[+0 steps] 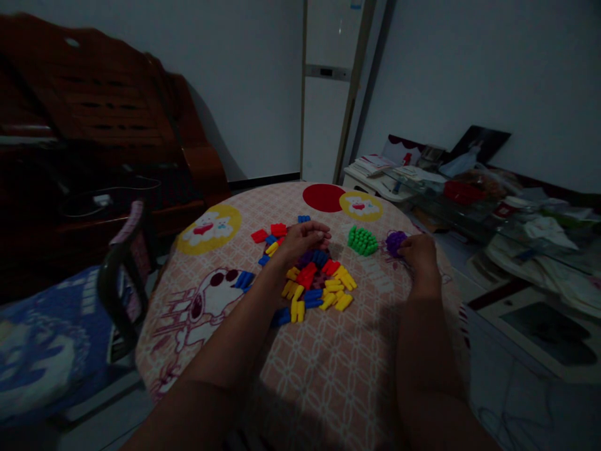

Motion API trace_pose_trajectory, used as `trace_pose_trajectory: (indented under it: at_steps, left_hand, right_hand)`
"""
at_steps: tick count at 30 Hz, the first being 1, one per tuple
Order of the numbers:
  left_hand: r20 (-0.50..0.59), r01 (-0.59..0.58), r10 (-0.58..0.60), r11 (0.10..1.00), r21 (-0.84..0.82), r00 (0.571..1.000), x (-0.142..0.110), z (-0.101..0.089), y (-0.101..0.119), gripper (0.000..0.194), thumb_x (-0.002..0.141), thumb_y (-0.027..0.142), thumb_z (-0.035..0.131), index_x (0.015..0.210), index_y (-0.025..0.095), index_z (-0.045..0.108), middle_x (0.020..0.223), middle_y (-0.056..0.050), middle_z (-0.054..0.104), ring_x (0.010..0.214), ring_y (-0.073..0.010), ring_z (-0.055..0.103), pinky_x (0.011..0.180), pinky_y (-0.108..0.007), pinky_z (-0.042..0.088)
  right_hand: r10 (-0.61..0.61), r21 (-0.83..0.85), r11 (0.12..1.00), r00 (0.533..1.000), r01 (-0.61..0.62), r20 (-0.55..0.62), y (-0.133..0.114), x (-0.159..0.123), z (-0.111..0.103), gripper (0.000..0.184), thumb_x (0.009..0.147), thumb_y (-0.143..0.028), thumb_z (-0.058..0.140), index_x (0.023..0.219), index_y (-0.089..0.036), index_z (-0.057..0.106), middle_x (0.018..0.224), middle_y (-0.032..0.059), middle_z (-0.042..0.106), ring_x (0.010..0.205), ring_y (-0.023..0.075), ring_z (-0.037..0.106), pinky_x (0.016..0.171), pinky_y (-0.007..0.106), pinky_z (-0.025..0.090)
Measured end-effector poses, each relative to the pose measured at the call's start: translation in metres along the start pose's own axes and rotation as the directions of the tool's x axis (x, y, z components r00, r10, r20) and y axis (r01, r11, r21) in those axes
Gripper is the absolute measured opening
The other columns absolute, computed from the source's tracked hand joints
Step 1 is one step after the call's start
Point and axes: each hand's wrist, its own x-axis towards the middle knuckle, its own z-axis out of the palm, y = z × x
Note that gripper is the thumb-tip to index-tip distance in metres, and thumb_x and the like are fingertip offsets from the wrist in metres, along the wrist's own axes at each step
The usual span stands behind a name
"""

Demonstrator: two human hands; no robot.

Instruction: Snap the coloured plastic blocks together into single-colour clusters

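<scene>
A heap of small plastic building blocks lies mid-table, with red blocks [307,275], yellow blocks [345,279], blue blocks [245,280] and some purple ones mixed together. Over the far part of this heap hovers my left hand [303,241], its fingers loosely curved and apart; I see nothing between them. To the right, green blocks [362,241] stand grouped in tight rows. Beside them sits a cluster of purple blocks [395,243]. My right hand [419,252] is at its right edge, thumb and fingers pinched on a purple block, mostly hidden by the fingers.
The round table wears a patterned pink cloth [319,363]. On the left are a chair with a blue cushion [47,326] and a wooden bench [107,113]. A cluttered glass side table [432,188] stands right, and a tall white cabinet-like unit [328,113] behind.
</scene>
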Motion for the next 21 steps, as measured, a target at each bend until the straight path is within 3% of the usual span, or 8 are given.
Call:
trace_pose_trajectory:
  at_steps: [4, 7, 11, 14, 17, 21]
  left_hand:
    - [-0.076, -0.064, 0.068, 0.997, 0.050, 0.995, 0.002, -0.014, 0.007, 0.034, 0.074, 0.034, 0.077, 0.098, 0.012, 0.070, 0.094, -0.009, 0.076, 0.076, -0.0151, 0.070, 0.078, -0.032, 0.059]
    - [-0.191, -0.124, 0.153, 0.980, 0.155, 0.970, 0.003, -0.037, 0.013, 0.032, 0.072, 0.034, 0.076, 0.095, 0.012, 0.070, 0.089, -0.008, 0.076, 0.074, -0.0152, 0.070, 0.075, -0.031, 0.058]
    - [-0.422, -0.074, 0.297, 0.880, 0.469, 0.857, -0.001, -0.076, 0.018, 0.024, 0.072, 0.027, 0.069, 0.092, 0.014, 0.072, 0.080, -0.005, 0.074, 0.071, -0.0168, 0.068, 0.073, -0.031, 0.056]
    - [-0.468, 0.059, 0.386, 0.719, 0.692, 0.795, -0.006, -0.096, 0.015, 0.016, 0.072, 0.019, 0.065, 0.084, 0.017, 0.075, 0.077, -0.006, 0.074, 0.075, -0.0201, 0.068, 0.077, -0.032, 0.054]
    - [-0.416, 0.119, 0.381, 0.604, 0.788, 0.826, -0.008, -0.101, 0.010, 0.013, 0.069, 0.013, 0.066, 0.075, 0.019, 0.075, 0.074, -0.006, 0.074, 0.080, -0.0233, 0.068, 0.081, -0.034, 0.052]
    - [-0.290, 0.073, 0.286, 0.585, 0.808, 0.913, -0.003, -0.086, 0.004, 0.014, 0.069, 0.011, 0.068, 0.074, 0.021, 0.077, 0.076, -0.006, 0.075, 0.084, -0.0257, 0.069, 0.085, -0.034, 0.051]
  right_hand:
    - [-0.011, 0.009, 1.000, 1.000, 0.011, -0.007, -0.001, 0.001, 0.007, 0.006, 0.061, -0.015, 0.070, 0.061, -0.021, 0.071, 0.071, 0.0079, 0.073, 0.077, 0.0256, 0.070, 0.075, 0.035, 0.052]
    - [-0.033, 0.000, 0.999, 0.999, 0.033, -0.033, -0.001, 0.002, 0.006, 0.006, 0.062, -0.015, 0.070, 0.061, -0.021, 0.070, 0.070, 0.0088, 0.072, 0.077, 0.0263, 0.069, 0.073, 0.035, 0.051]
    - [0.036, -0.029, 0.999, 0.997, -0.038, -0.064, -0.003, 0.004, -0.002, 0.005, 0.067, -0.022, 0.071, 0.067, -0.018, 0.073, 0.073, 0.0127, 0.072, 0.077, 0.0276, 0.069, 0.071, 0.036, 0.050]
    - [0.060, -0.004, 0.998, 0.990, -0.061, -0.130, -0.008, 0.007, -0.008, 0.013, 0.071, -0.027, 0.067, 0.073, -0.017, 0.076, 0.076, 0.0124, 0.074, 0.077, 0.0282, 0.069, 0.073, 0.038, 0.051]
    - [0.051, 0.058, 0.998, 0.977, -0.039, -0.209, -0.014, 0.007, -0.010, 0.017, 0.070, -0.028, 0.064, 0.074, -0.017, 0.077, 0.075, 0.0122, 0.074, 0.075, 0.0273, 0.069, 0.072, 0.037, 0.051]
    - [0.029, 0.145, 0.989, 0.973, 0.004, -0.228, -0.023, 0.007, -0.009, 0.019, 0.071, -0.029, 0.062, 0.073, -0.017, 0.077, 0.074, 0.0128, 0.074, 0.074, 0.0278, 0.069, 0.073, 0.037, 0.052]
